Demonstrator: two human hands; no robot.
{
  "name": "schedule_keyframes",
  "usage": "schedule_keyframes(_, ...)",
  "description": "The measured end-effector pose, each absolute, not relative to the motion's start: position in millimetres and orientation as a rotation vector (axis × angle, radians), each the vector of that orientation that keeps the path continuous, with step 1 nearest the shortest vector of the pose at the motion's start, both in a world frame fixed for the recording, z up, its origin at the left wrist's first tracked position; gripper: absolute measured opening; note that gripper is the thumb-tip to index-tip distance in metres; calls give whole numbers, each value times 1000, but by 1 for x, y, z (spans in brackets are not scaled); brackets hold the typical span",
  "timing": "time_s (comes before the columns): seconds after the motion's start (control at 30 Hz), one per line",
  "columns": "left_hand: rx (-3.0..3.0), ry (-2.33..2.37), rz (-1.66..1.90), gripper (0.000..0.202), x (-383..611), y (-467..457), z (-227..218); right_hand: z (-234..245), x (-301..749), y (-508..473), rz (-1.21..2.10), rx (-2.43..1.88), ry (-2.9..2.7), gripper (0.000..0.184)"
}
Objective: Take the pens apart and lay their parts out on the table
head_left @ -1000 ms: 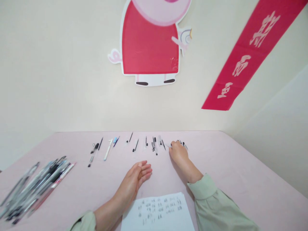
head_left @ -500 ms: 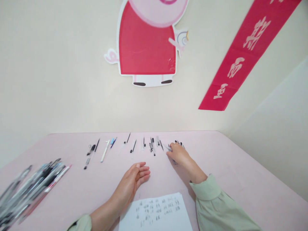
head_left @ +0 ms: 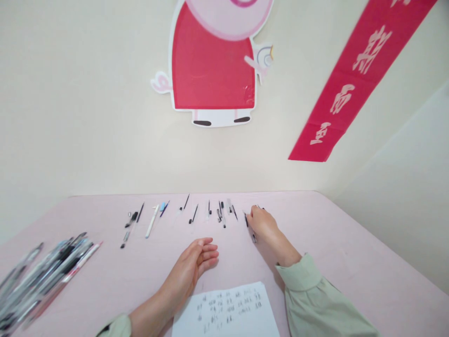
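Observation:
My right hand (head_left: 263, 223) is at the back right of the table, palm down. Its fingers are curled together, and whatever they hold is hidden under the hand. Thin dark pen parts (head_left: 246, 220) lie against its left side, and a little more shows beyond the knuckles. My left hand (head_left: 199, 256) rests on its edge at the middle, fingers stretched out, holding nothing. Left of my right hand runs a row of taken-apart pens: a black refill (head_left: 235, 212), a pen with a black cap (head_left: 223, 215), and several other refills and caps.
A sheet of paper with handwriting (head_left: 224, 309) lies in front, partly under my left forearm. At the left is a pile of pens (head_left: 52, 276). A white pen (head_left: 152, 222) and a blue cap (head_left: 162, 207) lie farther back. The pink table (head_left: 333, 262) meets the wall.
My right hand has lowered slightly and curled in; the pale piece that stuck out from its fingertips no longer shows. My left hand is unchanged. The view has shifted slightly.

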State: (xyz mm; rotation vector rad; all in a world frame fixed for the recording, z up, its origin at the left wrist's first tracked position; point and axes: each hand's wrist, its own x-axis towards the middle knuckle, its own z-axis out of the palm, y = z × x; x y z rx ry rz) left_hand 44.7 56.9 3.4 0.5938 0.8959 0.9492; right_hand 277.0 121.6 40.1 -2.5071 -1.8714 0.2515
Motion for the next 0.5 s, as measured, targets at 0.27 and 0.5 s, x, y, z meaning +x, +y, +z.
schedule_keyframes(0.27, 602, 901, 943, 29, 45, 57, 6, 46, 291, 122, 342, -2560, -1957, 30)
schedule_keyframes(0.5, 618, 887, 933, 30, 44, 56, 5, 58, 288, 116, 421, -2515, -2069, 23)
